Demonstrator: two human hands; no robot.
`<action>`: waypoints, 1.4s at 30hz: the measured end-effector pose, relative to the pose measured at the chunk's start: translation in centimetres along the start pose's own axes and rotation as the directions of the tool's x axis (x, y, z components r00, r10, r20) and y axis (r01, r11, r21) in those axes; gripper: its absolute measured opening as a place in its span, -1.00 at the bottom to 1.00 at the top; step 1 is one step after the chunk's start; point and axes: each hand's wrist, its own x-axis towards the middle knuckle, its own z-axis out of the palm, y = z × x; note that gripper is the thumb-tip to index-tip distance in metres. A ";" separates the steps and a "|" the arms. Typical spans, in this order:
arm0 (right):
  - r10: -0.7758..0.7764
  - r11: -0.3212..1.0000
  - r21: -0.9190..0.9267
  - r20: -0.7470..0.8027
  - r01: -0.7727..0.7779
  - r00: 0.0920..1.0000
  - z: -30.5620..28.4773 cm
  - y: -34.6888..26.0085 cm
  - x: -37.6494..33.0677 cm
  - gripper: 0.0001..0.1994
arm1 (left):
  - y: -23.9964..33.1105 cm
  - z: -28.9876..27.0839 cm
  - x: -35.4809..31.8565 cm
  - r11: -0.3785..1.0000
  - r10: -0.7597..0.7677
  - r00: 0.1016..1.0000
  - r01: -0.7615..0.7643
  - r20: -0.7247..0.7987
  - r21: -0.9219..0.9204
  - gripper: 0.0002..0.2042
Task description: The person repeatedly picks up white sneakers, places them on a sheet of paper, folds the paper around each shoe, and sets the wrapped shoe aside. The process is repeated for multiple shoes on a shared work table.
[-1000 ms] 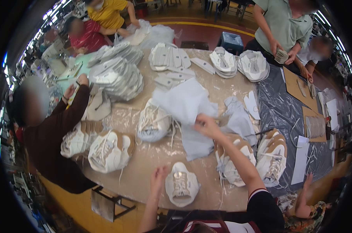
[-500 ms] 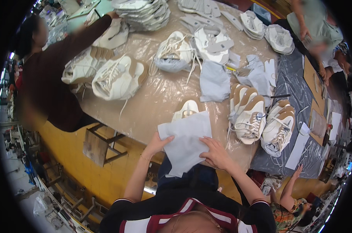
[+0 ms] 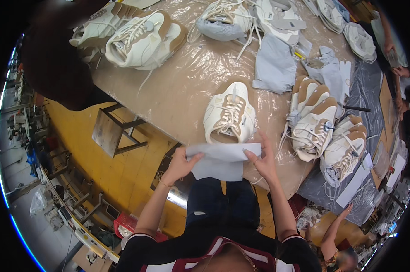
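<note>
Between my hands hangs a light grey sheet of tissue paper, its top edge folded over. My left hand pinches its left end between thumb and fingers. At the right end, my right hand grips it with the thumb on the near side and the fingers behind. Just beyond the paper, a white and tan sneaker with cream laces lies on the plastic-covered table, its opening toward me. The paper's upper edge overlaps the sneaker's near end; whether they touch, I cannot tell.
Several sneakers are lined up at the right. More sneakers lie at the far left. Grey paper sheets rest on the table. A wooden stool stands left of the table, beside a person in dark clothing.
The paper, spread flat over the sneaker before, is now folded along its top and nearer to me. The sneaker is uncovered. My view has tilted down.
</note>
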 end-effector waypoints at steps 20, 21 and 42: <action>-0.635 0.584 -0.770 -0.235 0.258 0.736 2.9 1.9 1.2 -0.84 | -3.4 4.3 3.4 0.586 0.703 0.709 -0.533 -0.055 0.611 -0.65; -0.633 0.576 -0.781 -0.238 0.243 0.737 3.1 1.9 1.1 -0.82 | -3.5 4.2 3.5 0.561 0.703 0.711 -0.538 -0.020 0.629 -0.64; -0.450 0.068 -0.883 0.389 0.465 0.804 6.6 -1.0 -1.3 -0.41 | -2.0 3.0 3.7 0.149 0.658 0.708 -0.457 0.258 0.877 -0.41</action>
